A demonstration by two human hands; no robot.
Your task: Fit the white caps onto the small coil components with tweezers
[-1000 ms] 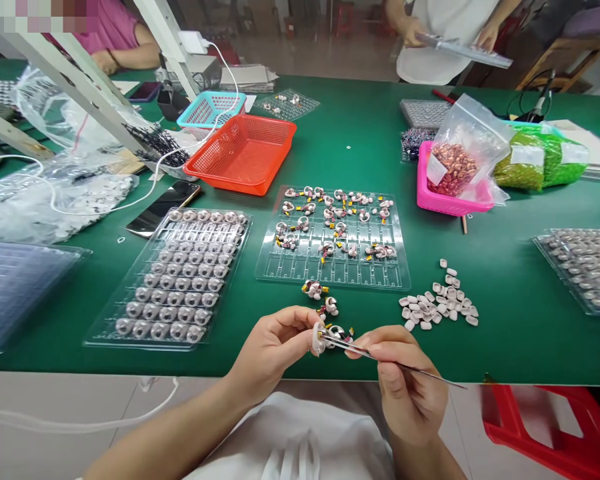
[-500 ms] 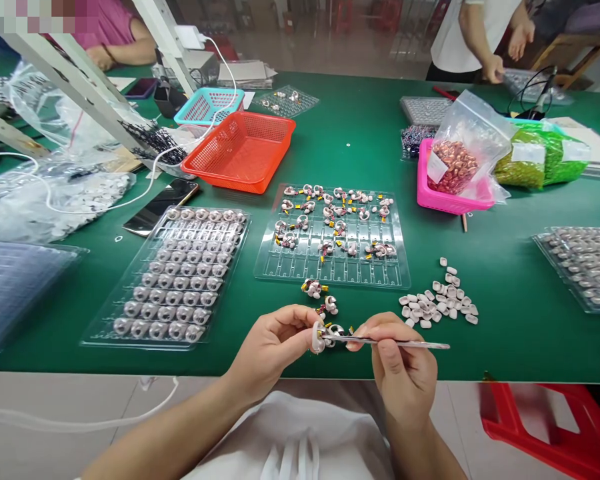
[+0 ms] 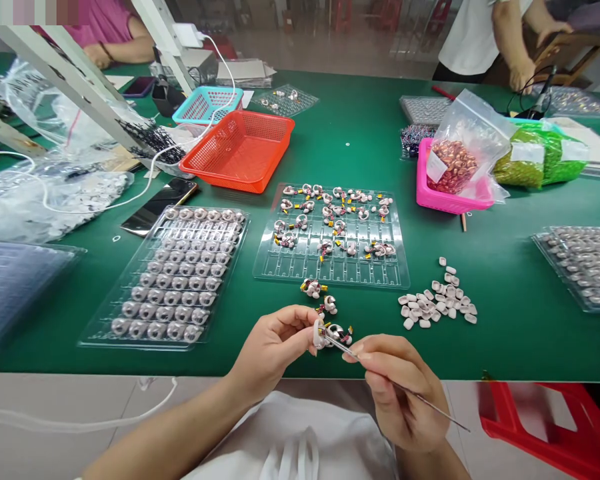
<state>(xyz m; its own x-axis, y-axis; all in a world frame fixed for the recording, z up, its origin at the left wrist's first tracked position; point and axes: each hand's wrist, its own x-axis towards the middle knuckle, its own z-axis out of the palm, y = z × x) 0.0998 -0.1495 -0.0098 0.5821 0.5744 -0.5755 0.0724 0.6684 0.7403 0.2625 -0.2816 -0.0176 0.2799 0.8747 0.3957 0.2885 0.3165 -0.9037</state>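
Note:
Between thumb and fingertips, my left hand (image 3: 275,343) pinches a small white curved plastic shell (image 3: 319,335) with a yellow piece inside. My right hand (image 3: 405,387) grips a slim metal rod-like tool (image 3: 337,345) like a pen, its tip at the shell's opening and its tail slanting down to the right. Wired earphone-like parts (image 3: 336,331) lie on the table just behind the shell, partly hidden. Further up are two more small clusters (image 3: 313,288). A clear tray (image 3: 280,268) beyond them holds several similar wired parts. White oval caps (image 3: 430,307) lie loose to the right.
At left, a filled clear tray (image 3: 93,337) of white shells stands beside a phone (image 3: 155,208). Further back are an orange basket (image 3: 240,177) and a pink basket (image 3: 453,202) with bagged copper-coloured parts. Another filled tray (image 3: 580,267) sits far right. Two people are across the table.
My right hand has moved down and right, tilting the tool from nearly level to a steep slant. My left hand stays with the shell. The person at back right has shifted rightward.

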